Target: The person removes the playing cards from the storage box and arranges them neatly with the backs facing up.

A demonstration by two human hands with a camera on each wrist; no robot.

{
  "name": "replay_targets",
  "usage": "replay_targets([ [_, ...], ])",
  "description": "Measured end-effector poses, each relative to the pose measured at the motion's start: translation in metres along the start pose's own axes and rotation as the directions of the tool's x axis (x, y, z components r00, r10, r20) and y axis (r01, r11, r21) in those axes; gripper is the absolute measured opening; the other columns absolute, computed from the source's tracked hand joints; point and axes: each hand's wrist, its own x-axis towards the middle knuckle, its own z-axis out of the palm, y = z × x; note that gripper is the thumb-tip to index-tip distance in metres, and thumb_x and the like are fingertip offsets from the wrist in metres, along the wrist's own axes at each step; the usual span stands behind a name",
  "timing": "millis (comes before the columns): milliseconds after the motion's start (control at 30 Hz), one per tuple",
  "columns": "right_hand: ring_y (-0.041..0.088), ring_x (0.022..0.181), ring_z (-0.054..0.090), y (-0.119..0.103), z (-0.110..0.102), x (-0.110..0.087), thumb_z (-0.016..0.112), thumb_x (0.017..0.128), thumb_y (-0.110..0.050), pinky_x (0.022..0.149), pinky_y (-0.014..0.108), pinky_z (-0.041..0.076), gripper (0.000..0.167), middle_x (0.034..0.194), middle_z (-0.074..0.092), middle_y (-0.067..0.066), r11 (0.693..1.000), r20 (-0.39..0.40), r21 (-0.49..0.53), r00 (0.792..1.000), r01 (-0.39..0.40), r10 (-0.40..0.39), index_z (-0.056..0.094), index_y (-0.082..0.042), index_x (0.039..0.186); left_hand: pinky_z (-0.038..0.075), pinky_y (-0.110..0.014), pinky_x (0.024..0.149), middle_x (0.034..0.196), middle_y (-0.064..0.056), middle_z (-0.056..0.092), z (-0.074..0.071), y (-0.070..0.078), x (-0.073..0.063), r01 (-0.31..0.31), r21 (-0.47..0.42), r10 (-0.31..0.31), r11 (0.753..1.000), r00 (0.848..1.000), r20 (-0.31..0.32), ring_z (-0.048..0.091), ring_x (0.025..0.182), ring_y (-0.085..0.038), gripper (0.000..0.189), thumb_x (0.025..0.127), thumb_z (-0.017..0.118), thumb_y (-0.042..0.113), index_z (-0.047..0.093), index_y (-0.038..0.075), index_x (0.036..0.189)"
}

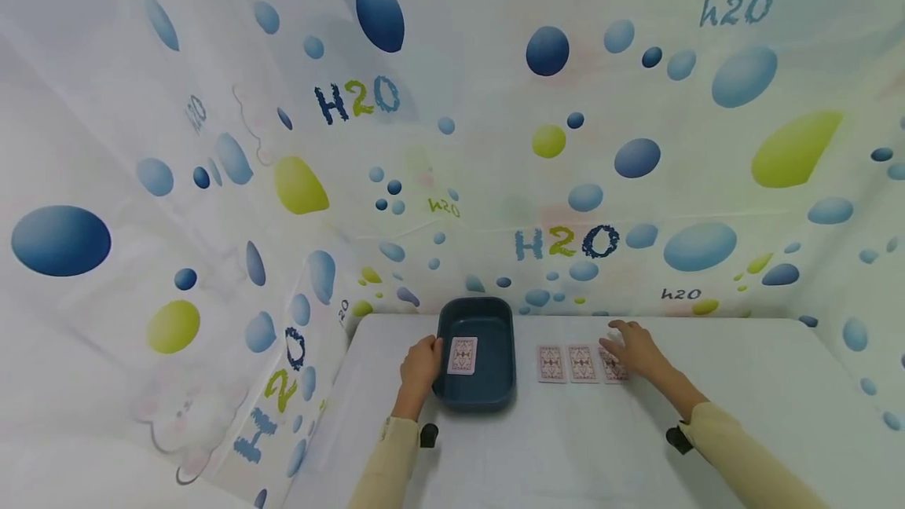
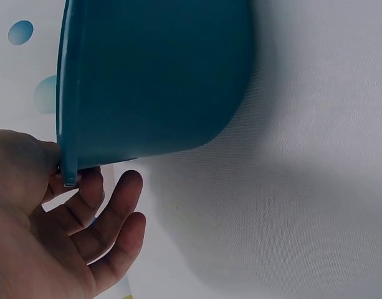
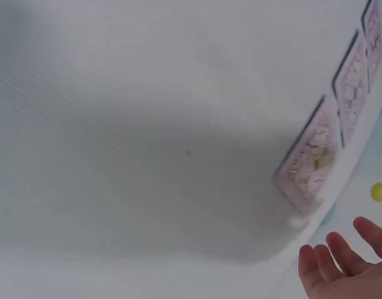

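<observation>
My left hand [image 1: 420, 368] holds the left rim of a dark blue tray [image 1: 497, 360]. In the left wrist view, thumb and forefinger pinch the edge of the tray [image 2: 159, 75] while the other fingers hang loosely below. One red-patterned playing card [image 1: 463, 356] lies face down inside. To the tray's right, a left card [image 1: 551, 364], a middle card [image 1: 583, 364] and a right card [image 1: 613, 370] form a row, backs up. Over the right card hovers my right hand [image 1: 642, 352], fingers spread and partly covering it. The right wrist view shows this hand [image 3: 349, 271] with nothing in it.
A white cloth [image 1: 537, 454] covers the table. Behind and to the left hangs a pale curtain [image 1: 481, 171] printed with blue and green drops, meeting the table's back edge. Dark wrist-camera pieces sit under both cuffs.
</observation>
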Motion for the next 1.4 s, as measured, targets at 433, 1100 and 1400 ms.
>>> replay_targets([
  [433, 0.056, 0.133, 0.040, -0.049, -0.005, 0.004, 0.070, 0.094, -0.033, 0.106, 0.064, 0.038, 0.070, 0.145, 0.042, 0.035, 0.993, 0.049, -0.056, 0.993, 0.107, -0.104, 0.041, 0.005, 0.144, 0.032, -0.035, 0.055, 0.068, -0.005, 0.048, 0.000, -0.003, -0.001, -0.030, -0.035, 0.029, 0.999, 0.999, -0.031, 0.046, 0.061, -0.021, 0.032, 0.105, 0.050, 0.026, 0.053, 0.010, 0.078],
  [1100, 0.048, 0.142, 0.036, -0.119, 0.030, 0.022, 0.074, 0.092, -0.028, 0.112, 0.060, 0.035, 0.074, 0.153, 0.037, 0.028, 0.995, 0.151, -0.016, 0.984, 0.102, -0.099, 0.037, 0.001, 0.149, 0.032, -0.036, 0.054, 0.067, -0.005, 0.048, 0.004, -0.007, 0.003, -0.020, -0.058, 0.017, 0.998, 0.999, -0.044, 0.046, 0.060, -0.022, 0.034, 0.104, 0.052, 0.027, 0.051, 0.012, 0.074],
  [1400, 0.047, 0.140, 0.040, -0.147, 0.045, 0.026, 0.074, 0.092, -0.029, 0.111, 0.058, 0.038, 0.074, 0.151, 0.040, 0.029, 0.990, 0.145, 0.004, 0.980, 0.138, -0.137, 0.038, 0.001, 0.149, 0.032, -0.035, 0.054, 0.068, -0.003, 0.047, 0.007, -0.008, 0.005, -0.019, -0.060, 0.016, 0.998, 0.999, -0.049, 0.046, 0.060, -0.020, 0.033, 0.105, 0.051, 0.028, 0.051, 0.012, 0.076],
])
